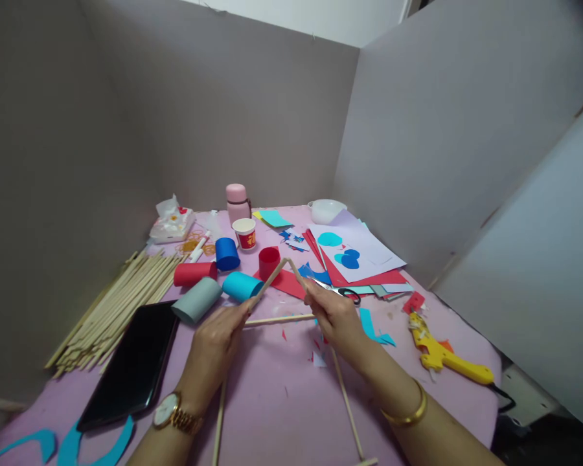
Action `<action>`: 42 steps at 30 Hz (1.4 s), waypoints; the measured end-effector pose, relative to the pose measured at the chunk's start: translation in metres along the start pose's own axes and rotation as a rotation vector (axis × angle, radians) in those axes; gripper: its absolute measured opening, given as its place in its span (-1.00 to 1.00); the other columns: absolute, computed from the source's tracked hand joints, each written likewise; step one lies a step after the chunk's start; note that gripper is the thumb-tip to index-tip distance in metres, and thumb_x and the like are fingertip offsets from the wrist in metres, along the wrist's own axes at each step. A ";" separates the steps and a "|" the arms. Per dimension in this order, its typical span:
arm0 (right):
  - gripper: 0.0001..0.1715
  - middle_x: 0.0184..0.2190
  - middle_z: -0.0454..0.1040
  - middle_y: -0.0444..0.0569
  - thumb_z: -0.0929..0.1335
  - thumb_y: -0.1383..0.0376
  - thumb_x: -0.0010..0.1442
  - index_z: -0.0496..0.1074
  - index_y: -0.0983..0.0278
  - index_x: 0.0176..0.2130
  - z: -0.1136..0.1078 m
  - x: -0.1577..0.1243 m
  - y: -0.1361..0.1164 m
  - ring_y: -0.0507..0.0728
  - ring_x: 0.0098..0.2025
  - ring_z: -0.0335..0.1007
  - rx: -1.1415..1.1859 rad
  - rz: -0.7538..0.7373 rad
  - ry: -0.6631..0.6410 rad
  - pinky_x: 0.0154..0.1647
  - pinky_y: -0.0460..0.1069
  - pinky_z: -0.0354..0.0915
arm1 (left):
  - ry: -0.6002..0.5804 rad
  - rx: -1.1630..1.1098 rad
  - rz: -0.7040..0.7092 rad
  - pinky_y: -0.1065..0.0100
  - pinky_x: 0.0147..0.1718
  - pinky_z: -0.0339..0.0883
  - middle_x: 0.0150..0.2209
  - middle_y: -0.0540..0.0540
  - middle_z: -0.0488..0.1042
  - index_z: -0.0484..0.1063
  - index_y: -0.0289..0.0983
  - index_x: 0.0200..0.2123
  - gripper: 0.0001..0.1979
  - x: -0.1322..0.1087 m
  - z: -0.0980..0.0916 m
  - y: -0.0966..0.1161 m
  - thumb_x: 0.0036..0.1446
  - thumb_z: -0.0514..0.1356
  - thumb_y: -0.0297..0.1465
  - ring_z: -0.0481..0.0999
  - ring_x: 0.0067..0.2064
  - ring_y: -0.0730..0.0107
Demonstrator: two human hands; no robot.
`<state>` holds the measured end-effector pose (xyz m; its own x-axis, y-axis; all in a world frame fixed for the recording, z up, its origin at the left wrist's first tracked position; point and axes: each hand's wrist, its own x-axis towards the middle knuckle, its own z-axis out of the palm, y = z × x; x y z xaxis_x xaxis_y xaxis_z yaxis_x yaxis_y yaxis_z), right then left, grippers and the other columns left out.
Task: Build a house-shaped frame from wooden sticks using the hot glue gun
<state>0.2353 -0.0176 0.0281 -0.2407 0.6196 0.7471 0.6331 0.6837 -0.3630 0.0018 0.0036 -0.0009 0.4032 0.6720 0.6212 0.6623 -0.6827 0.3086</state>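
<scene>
Since these slim wooden sticks (pixel 271 281) look light, stiff but snappable, my left hand (pixel 219 336) and right hand (pixel 339 321) each gently grip one, safely below their meeting tips, above the pink counter (pixel 282 414).

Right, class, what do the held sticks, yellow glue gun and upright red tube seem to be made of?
Held sticks: probably wood or bamboo, matte, given their pale tan colour. Yellow glue gun: likely plastic, smooth, from its evenly coloured, moulded body. Upright red tube: seemingly paper or card, matte, its open rim thin.
</scene>
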 end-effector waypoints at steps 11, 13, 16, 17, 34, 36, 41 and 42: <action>-0.50 -0.12 0.55 0.05 0.17 0.43 0.27 0.26 0.23 0.17 0.003 -0.005 0.003 0.08 -0.29 0.52 0.027 0.071 -0.018 -0.23 -0.03 0.42 | -0.006 0.005 -0.014 0.31 -0.20 0.36 -0.21 -0.13 0.55 0.34 -0.26 0.08 -0.65 0.001 -0.004 0.006 0.29 -0.06 -0.43 0.51 -0.20 0.31; -0.49 -0.08 0.53 0.08 0.17 0.44 0.27 0.25 0.25 0.18 0.002 -0.005 0.003 0.09 -0.27 0.52 0.024 0.083 -0.038 -0.23 -0.03 0.42 | -0.007 -0.001 -0.018 0.31 -0.21 0.36 -0.21 -0.12 0.55 0.33 -0.24 0.09 -0.64 0.000 -0.003 0.006 0.30 -0.07 -0.43 0.51 -0.20 0.31; -0.52 -0.21 0.57 0.05 0.17 0.42 0.27 0.28 0.27 0.16 0.000 -0.004 0.001 0.10 -0.31 0.51 0.006 0.077 -0.030 -0.27 -0.03 0.42 | -0.007 -0.006 -0.025 0.30 -0.20 0.36 -0.21 -0.12 0.55 0.34 -0.22 0.09 -0.64 0.000 -0.003 0.006 0.29 -0.06 -0.43 0.51 -0.20 0.31; -0.53 -0.27 0.58 0.03 0.17 0.42 0.28 0.29 0.27 0.15 0.000 -0.004 0.001 0.10 -0.33 0.51 -0.003 0.076 -0.028 -0.30 -0.04 0.42 | -0.007 -0.006 -0.027 0.30 -0.19 0.36 -0.20 -0.12 0.55 0.34 -0.23 0.08 -0.64 0.000 -0.003 0.006 0.28 -0.05 -0.44 0.51 -0.19 0.30; -0.50 -0.37 0.56 -0.03 0.17 0.40 0.29 0.24 0.20 0.18 0.003 -0.002 -0.002 0.09 -0.42 0.49 -0.011 0.093 -0.030 -0.39 -0.06 0.41 | 0.024 0.012 0.000 0.32 -0.20 0.41 -0.19 -0.11 0.56 0.35 -0.20 0.07 -0.63 -0.002 -0.005 0.004 0.25 -0.03 -0.51 0.53 -0.18 0.31; -0.50 -0.35 0.57 -0.02 0.17 0.41 0.28 0.25 0.20 0.18 0.004 -0.002 -0.002 0.09 -0.39 0.50 -0.007 0.078 -0.022 -0.38 -0.05 0.42 | 0.033 0.014 0.002 0.33 -0.23 0.42 -0.23 -0.10 0.57 0.35 -0.20 0.08 -0.62 -0.002 -0.005 0.004 0.25 -0.03 -0.51 0.54 -0.21 0.31; -0.54 -0.35 0.58 0.00 0.17 0.42 0.27 0.30 0.23 0.14 0.006 -0.005 -0.001 0.11 -0.38 0.52 0.005 0.003 -0.004 -0.40 -0.05 0.42 | 0.049 0.024 0.014 0.30 -0.23 0.44 -0.22 -0.11 0.58 0.42 -0.18 0.00 -0.67 -0.001 -0.002 0.006 0.25 -0.02 -0.46 0.56 -0.21 0.30; -0.54 -0.36 0.58 0.00 0.17 0.42 0.28 0.30 0.24 0.14 0.006 -0.005 -0.001 0.11 -0.39 0.51 0.007 0.003 -0.003 -0.41 -0.05 0.42 | 0.053 0.026 0.014 0.30 -0.23 0.45 -0.21 -0.12 0.58 0.43 -0.19 -0.02 -0.68 -0.001 -0.002 0.006 0.25 -0.02 -0.45 0.56 -0.20 0.29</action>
<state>0.2316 -0.0194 0.0213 -0.2411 0.6228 0.7443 0.6288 0.6844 -0.3690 0.0041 -0.0018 0.0016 0.3795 0.6456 0.6628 0.6728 -0.6842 0.2813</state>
